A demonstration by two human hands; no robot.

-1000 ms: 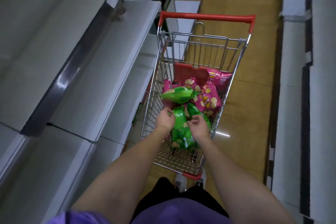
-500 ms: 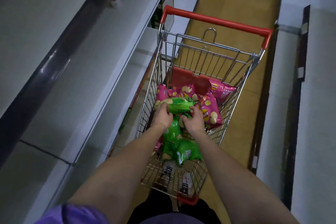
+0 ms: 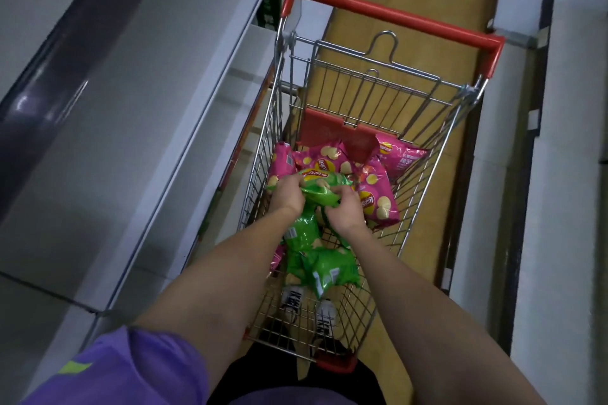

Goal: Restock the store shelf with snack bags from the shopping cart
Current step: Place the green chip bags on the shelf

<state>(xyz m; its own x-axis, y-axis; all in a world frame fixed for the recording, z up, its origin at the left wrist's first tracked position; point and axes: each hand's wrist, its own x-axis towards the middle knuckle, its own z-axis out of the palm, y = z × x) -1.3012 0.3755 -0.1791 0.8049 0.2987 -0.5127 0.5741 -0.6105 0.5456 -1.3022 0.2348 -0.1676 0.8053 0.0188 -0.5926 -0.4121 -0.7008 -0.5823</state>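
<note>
The scene is dimly and unevenly lit. A glare streak is seen on the dark shelf edge [image 3: 42, 99]. Straight lines are bowed by wide-angle distortion, and the corners are softened by blur.

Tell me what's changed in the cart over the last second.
Both hands moved forward off the lower green bags: left hand and right hand now grip the crinkled green chip bag on top. The pink chip bags and wire shopping cart stayed put.

both bare forearms extended forward and down; left hand [image 3: 287, 193] and right hand [image 3: 343, 211] close together, fingers curled, each gripping the green snack bag [image 3: 320, 189].
</note>
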